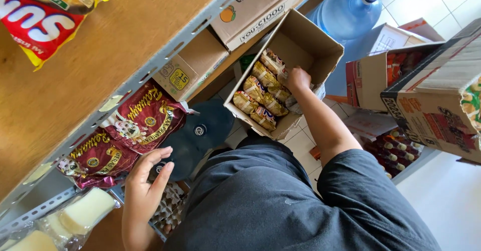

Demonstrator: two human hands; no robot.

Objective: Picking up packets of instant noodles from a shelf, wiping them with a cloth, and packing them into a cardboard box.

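My right hand [298, 78] reaches down into an open cardboard box [320, 45] on the floor and closes on the gold snack packets [260, 96] stacked inside; the fingers are hidden among them. My left hand [145, 183] is flat and open, fingers apart, resting by the edge of the metal shelf next to dark red rice bags [143, 118] and touching their lower corner.
A wooden shelf board [100, 45] with a grey slotted metal rail holds chip bags [35, 20] at top left. Cardboard cartons [255, 8] sit under the shelf. A blue water jug [350, 8], more open cartons [431, 95] and bottles [396, 151] stand on the right.
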